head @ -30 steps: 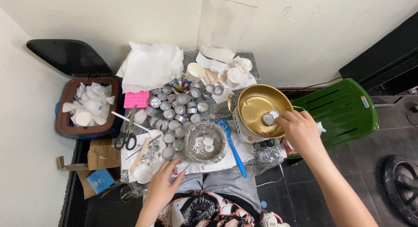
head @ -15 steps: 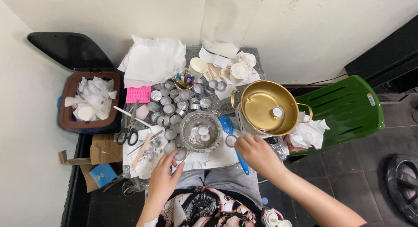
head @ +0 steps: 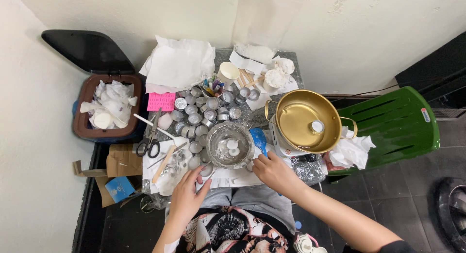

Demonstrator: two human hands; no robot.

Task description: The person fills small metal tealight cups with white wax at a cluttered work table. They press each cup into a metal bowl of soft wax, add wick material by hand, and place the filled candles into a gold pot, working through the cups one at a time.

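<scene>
The left hand [head: 187, 197] rests on the worktop [head: 228, 178], fingers loosely spread and holding nothing — the metal bowl [head: 229, 145] just beyond them. The right hand [head: 274, 171], fingers curled — grip unclear — sits beside the blue spatula [head: 258, 140].

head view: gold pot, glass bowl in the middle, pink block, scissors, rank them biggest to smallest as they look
1. gold pot, clearly the largest.
2. glass bowl, somewhat smaller across.
3. scissors and pink block: the scissors are longer but thinner, the block shorter and wider, so these two look too close to rank.
</scene>
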